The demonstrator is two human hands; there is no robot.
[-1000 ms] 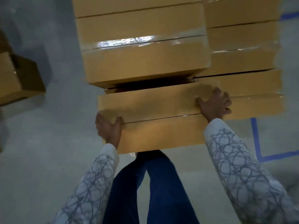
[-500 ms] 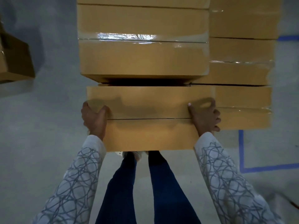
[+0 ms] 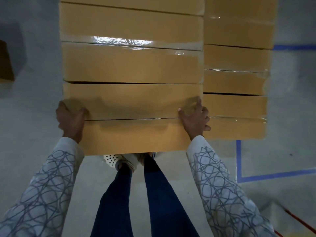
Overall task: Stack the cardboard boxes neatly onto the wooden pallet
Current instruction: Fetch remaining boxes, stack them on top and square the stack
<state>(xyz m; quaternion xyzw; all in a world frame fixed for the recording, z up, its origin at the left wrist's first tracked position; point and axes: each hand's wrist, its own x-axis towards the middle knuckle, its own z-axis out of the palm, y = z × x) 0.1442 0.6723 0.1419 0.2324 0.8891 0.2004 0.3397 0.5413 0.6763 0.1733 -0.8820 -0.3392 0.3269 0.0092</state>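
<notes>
Cardboard shows first at the far left edge of the frame, where a corner of a darker brown cardboard box [image 3: 5, 62] sits on the grey concrete floor [image 3: 34, 103], well apart from the rest and probably waiting its turn. Next comes the left hand [image 3: 70, 119], thumb laid on top and fingers curled over the left end of the flat tan cardboard box with a centre seam [image 3: 133, 134] — a grip clamped on the short end, so the load is shared evenly between both arms. That box lies level across the lower middle of the frame. Its far long edge touches the taped tan box on the centre stack [image 3: 131, 64], and the two line up nearly flush at both ends. I judge it is being seated into its row, though I cannot tell whether its weight already rests on something below. Its near edge overhangs the person's white perforated shoes [image 3: 112, 160]. The right hand [image 3: 195, 120] mirrors the left, thumb on top and fingers wrapped down the right end, squeezed in just beside the lower column of tan boxes at right [image 3: 237, 79] — those fingers would have to slip out before that gap could close. Further right, blue tape lines [image 3: 238, 159] mark a bay on the floor. The wooden pallet is not in view; presumably it lies beneath the stacks.
</notes>
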